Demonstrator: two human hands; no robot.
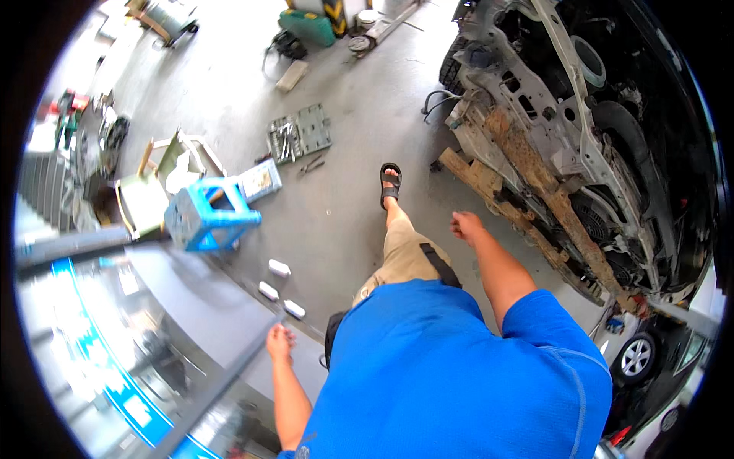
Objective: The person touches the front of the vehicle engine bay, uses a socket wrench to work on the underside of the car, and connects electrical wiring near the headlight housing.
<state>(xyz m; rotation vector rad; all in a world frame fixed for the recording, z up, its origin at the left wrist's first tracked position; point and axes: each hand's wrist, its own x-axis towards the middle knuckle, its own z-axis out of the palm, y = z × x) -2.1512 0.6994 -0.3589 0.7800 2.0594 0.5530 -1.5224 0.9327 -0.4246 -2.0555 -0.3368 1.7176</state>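
Hanging beside rusty beam (535,180), right hand (465,226)

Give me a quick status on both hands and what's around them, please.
Left hand empty, loosely curled, beside grey car body. Right hand empty, near rusty front beam. Blue stool on floor ahead-left.

I count three small white blocks (278,268) on the floor, one blue stool (210,216), and one socket tray (299,134).

left hand (280,342) empty, near white blocks (279,288) — right hand (465,226) loose, by rusty beam (547,191)
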